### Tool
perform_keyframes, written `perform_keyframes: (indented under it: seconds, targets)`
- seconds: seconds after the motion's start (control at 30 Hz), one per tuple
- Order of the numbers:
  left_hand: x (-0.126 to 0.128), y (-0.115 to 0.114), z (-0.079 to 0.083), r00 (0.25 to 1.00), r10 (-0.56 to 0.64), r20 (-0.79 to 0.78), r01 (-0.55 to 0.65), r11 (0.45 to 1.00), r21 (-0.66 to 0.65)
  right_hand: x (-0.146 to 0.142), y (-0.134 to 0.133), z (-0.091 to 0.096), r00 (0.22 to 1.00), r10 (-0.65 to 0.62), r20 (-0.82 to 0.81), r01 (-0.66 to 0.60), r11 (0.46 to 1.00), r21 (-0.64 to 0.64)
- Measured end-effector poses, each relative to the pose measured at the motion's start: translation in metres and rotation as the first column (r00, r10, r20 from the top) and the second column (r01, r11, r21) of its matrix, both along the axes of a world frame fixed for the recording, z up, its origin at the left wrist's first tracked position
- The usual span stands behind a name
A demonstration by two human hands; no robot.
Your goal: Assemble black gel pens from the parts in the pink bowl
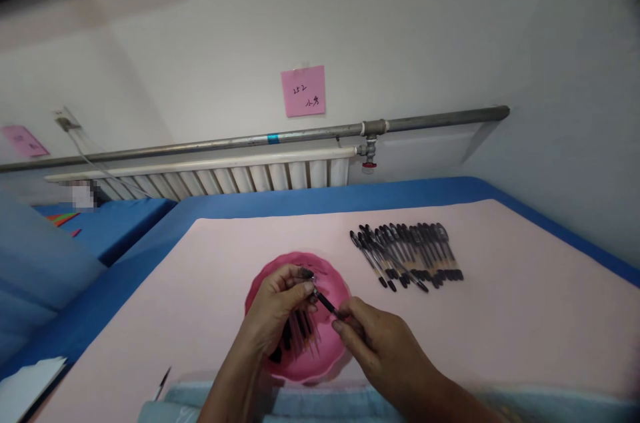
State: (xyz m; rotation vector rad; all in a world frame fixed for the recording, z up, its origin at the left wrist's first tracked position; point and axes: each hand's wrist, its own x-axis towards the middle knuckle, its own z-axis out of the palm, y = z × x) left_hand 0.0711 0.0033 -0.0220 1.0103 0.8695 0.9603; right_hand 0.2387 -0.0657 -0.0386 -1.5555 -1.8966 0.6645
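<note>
Over a pink scalloped bowl [334,359], both my hands hold one pen [326,302] with a dark barrel, slanting down to the right. My left hand [280,303] pinches its upper end between thumb and fingers, by a black tip. The fingers of my right hand [373,336] are closed round the lower end, which they partly hide. Several pen parts [300,333], clear tubes and black pieces, lie in the bowl beneath my left hand. To the right of the bowl, a row of capped pens [410,253] with black ends rests on the pink table cover.
A single pen-like piece [163,383] lies at the front left, near light blue cloth [320,403]. White sheets [33,379] sit at the left edge. Behind the blue-edged table [340,196] are a radiator [250,176], a pipe [220,143] and a pink note [303,91].
</note>
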Motion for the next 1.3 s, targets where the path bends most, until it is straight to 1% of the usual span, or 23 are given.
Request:
perform_keyframes:
  seconds: [0.07, 0.13, 0.17, 0.23, 0.3, 0.37, 0.4, 0.47, 0.6, 0.67, 0.77, 0.8, 0.87, 0.93, 1.1, 1.3]
  targets:
    - [0.003, -0.001, 0.0, 1.0, 0.026, 0.004, -0.025, 1.0, -0.008, 0.0, -0.001, 0.0, 0.999, 0.013, 0.045, -0.015, 0.999, 0.052]
    - [0.005, -0.003, 0.0, 0.998, 0.055, 0.021, -0.054, 0.998, -0.019, 0.0, -0.001, 0.0, 0.999, 0.015, 0.029, -0.016, 0.999, 0.049]
    - [0.005, -0.004, 0.001, 0.998, 0.062, 0.03, -0.061, 0.998, -0.024, 0.0, -0.001, 0.001, 1.0, 0.007, -0.007, -0.007, 1.0, 0.022]
    - [0.006, -0.005, 0.002, 0.997, 0.067, 0.047, -0.066, 0.997, -0.033, 0.0, -0.001, 0.003, 0.991, -0.016, -0.13, 0.007, 0.998, -0.064]
    - [0.006, -0.006, 0.005, 0.995, 0.073, 0.069, -0.07, 0.996, -0.048, 0.0, 0.0, 0.006, 0.96, -0.041, -0.278, -0.001, 0.988, -0.152]
    - [0.006, -0.007, 0.007, 0.991, 0.09, 0.102, -0.083, 0.994, -0.07, -0.001, 0.001, 0.01, 0.921, -0.058, -0.384, -0.019, 0.981, -0.193]
    - [0.007, -0.007, 0.007, 0.989, 0.096, 0.114, -0.087, 0.993, -0.083, -0.002, 0.002, 0.011, 0.911, -0.059, -0.408, -0.021, 0.981, -0.191]
    - [0.011, -0.009, 0.006, 0.991, 0.093, 0.097, -0.083, 0.991, -0.104, -0.004, 0.002, 0.013, 0.915, -0.045, -0.4, -0.022, 0.987, -0.162]
    - [0.019, -0.012, -0.001, 0.994, 0.105, 0.016, -0.103, 0.988, -0.117, -0.006, 0.001, 0.013, 0.949, -0.022, -0.314, -0.013, 0.994, -0.108]
    - [0.022, -0.015, -0.002, 0.993, 0.11, 0.051, -0.103, 0.987, -0.126, -0.006, 0.0, 0.013, 0.955, -0.032, -0.294, 0.009, 0.997, -0.079]
    - [0.024, -0.018, 0.0, 0.984, 0.075, 0.159, -0.047, 0.984, -0.173, -0.004, 0.0, 0.013, 0.95, -0.035, -0.312, 0.027, 0.999, -0.029]
    - [0.025, -0.018, 0.001, 0.979, 0.079, 0.19, -0.042, 0.981, -0.19, -0.004, 0.0, 0.013, 0.947, -0.035, -0.318, 0.031, 0.999, -0.018]
    - [0.026, -0.018, 0.002, 0.967, 0.122, 0.223, -0.074, 0.975, -0.21, -0.003, 0.0, 0.013, 0.948, -0.04, -0.315, 0.038, 0.999, -0.012]
    - [0.027, -0.017, 0.002, 0.961, 0.162, 0.223, -0.117, 0.973, -0.2, -0.003, 0.0, 0.013, 0.955, -0.044, -0.295, 0.041, 0.999, -0.017]
    - [0.025, -0.016, -0.001, 0.972, 0.152, 0.179, -0.12, 0.977, -0.179, -0.004, 0.0, 0.013, 0.955, -0.033, -0.293, 0.032, 0.999, -0.008]
    - [0.023, -0.018, 0.008, 0.959, 0.143, 0.244, -0.088, 0.971, -0.224, -0.003, 0.001, 0.011, 0.948, -0.024, -0.316, 0.031, 0.999, 0.016]
